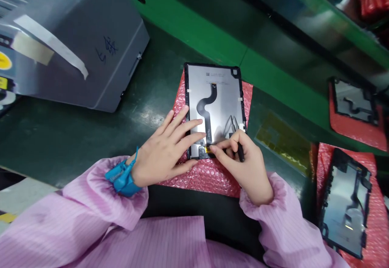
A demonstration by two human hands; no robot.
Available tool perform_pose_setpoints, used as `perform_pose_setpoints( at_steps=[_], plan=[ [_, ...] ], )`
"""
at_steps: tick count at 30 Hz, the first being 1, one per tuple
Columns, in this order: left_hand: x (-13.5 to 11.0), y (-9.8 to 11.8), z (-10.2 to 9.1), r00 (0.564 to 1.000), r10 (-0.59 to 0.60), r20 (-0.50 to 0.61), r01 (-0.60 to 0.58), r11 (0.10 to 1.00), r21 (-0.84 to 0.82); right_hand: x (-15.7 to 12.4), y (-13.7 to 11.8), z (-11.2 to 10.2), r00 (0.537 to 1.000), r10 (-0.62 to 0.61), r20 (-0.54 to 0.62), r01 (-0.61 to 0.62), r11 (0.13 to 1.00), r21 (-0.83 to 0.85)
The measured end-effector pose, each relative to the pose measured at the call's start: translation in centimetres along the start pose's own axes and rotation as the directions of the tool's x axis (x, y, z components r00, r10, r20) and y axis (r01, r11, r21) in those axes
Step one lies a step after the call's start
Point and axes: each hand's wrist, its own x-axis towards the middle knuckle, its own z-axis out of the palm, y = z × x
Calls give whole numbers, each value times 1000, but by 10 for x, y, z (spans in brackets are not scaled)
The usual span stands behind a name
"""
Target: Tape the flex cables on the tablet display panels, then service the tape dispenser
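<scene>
The screen panel [219,94] lies face down on a sheet of red bubble wrap [209,175] in the middle of the dark bench, just in front of the person. A black ribbon cable [209,102] snakes down its grey back.

The left hand [164,150] rests flat on the panel's near left corner, fingers straight and slightly spread, gripping nothing. A blue wrist strap [121,177] sits at its pink cuff.

The right hand [246,166] is at the panel's near edge, its fingers curled around a thin black tool [240,148]. Its fingertip touches a small yellow piece [209,149] at the cable's near end.

A grey box [75,45] stands far left. Two more panels [354,100] [343,207] lie on red wrap at the right, with a yellowish film [279,140] between them and the hands.
</scene>
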Motion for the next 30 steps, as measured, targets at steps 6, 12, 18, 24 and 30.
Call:
perform_pose_setpoints(
  at_steps=[6, 12, 18, 24, 30],
  plan=[
    [0, 0, 0, 1000, 9, -6, -9, 1000, 3, -2, 2, 2, 999, -11, -38, 10, 1000, -22],
    [0, -1, 0, 1000, 22, -5, -22, 1000, 21, -4, 3, 4, 998, -21, -53, 18, 999, -49],
    [0, 0, 1, 1000, 20, -13, -19, 999, 34, -4, 2, 4, 999, -12, -52, 11, 1000, -23],
    [0, 0, 0, 1000, 12, -9, -12, 1000, 24, -4, 2, 4, 999, -29, -44, 26, 998, -65],
    [0, 0, 0, 1000, 19, -11, -19, 1000, 10, -4, 2, 4, 997, -50, -53, 43, 992, -122]
  ],
)
